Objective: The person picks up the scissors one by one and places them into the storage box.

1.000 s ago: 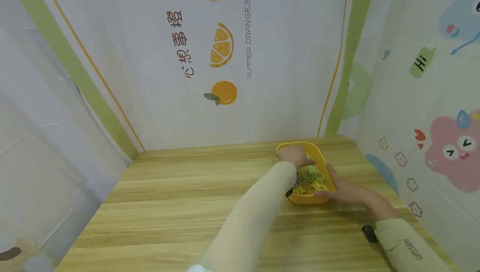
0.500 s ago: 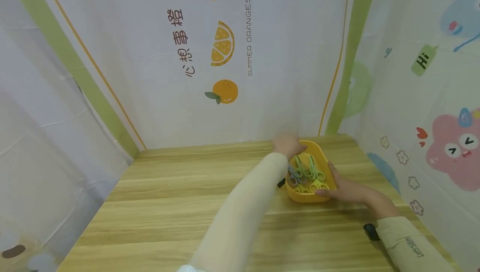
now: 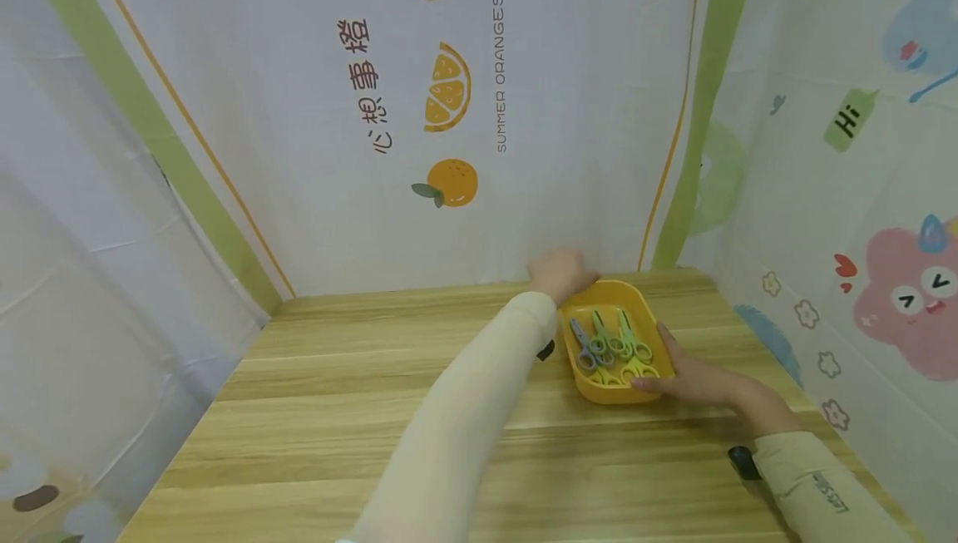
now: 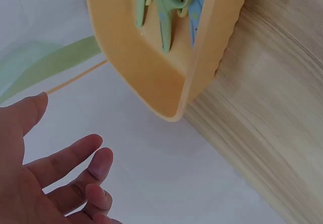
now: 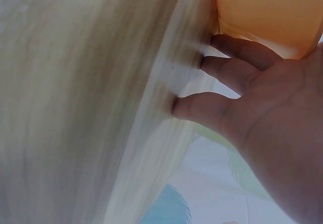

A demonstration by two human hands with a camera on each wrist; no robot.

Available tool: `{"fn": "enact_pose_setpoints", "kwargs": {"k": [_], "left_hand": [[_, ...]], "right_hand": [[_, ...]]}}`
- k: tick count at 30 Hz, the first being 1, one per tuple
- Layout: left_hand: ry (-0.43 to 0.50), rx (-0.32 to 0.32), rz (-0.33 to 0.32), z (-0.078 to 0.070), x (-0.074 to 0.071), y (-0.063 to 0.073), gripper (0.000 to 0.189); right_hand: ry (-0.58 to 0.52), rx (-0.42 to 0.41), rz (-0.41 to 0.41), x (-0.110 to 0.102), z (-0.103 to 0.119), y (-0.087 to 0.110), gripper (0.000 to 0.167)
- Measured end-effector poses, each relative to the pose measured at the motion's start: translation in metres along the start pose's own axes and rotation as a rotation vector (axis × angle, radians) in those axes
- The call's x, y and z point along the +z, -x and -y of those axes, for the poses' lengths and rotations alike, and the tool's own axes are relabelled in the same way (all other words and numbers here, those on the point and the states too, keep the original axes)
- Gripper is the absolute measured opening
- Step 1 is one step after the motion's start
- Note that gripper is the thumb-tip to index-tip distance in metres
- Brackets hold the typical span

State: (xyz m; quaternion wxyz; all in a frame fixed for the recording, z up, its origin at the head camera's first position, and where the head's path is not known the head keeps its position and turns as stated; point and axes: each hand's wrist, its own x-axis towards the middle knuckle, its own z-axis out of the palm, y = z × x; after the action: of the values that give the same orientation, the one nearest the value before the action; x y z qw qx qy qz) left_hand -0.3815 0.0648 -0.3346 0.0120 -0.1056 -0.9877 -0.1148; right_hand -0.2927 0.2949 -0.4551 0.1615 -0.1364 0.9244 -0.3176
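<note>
A yellow plastic basket [image 3: 617,396] stands on the table near its back edge, with several small scissors inside. Two green scissors [image 3: 627,328], one grey-blue pair of scissors [image 3: 585,343] and yellow scissors [image 3: 638,372] show in the head view. My right hand [image 3: 692,377] holds the basket's near right corner, thumb over the rim; in the right wrist view its fingertips [image 5: 182,108] rest on the tabletop beside the basket wall [image 5: 272,14]. Beyond the basket's far left corner is my left hand [image 3: 561,273]. The left wrist view shows its fingers [image 4: 75,156] spread and loosely bent, holding nothing.
The wood-grain table [image 3: 359,410] reaches left and toward me from the basket. A white printed curtain [image 3: 569,111] hangs right behind its back edge, and another patterned curtain [image 3: 801,194] runs along the right side.
My left hand has come up out of the basket and moved left and away from me, past its far corner, uncovering the scissors. My right hand has stayed on the basket.
</note>
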Motion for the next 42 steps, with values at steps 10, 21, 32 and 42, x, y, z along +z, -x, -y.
{"fn": "enact_pose_setpoints", "kwargs": {"k": [10,21,32,42], "left_hand": [[0.099,0.063,-0.067,0.034,-0.008,0.017,0.048],[0.252,0.043,-0.056,0.086,0.013,0.059,0.049],[0.479,-0.104,-0.222,0.123,0.037,0.138,0.053],[0.506,-0.115,-0.259,0.14,0.035,0.154,0.051]], "right_hand": [[-0.003,0.009,-0.009,0.002,0.001,-0.001,0.133],[0.007,0.014,-0.022,0.003,-0.002,-0.004,0.133],[0.0,0.017,-0.023,0.002,-0.001,-0.007,0.134],[0.022,0.032,-0.012,0.003,0.005,-0.007,0.133]]}}
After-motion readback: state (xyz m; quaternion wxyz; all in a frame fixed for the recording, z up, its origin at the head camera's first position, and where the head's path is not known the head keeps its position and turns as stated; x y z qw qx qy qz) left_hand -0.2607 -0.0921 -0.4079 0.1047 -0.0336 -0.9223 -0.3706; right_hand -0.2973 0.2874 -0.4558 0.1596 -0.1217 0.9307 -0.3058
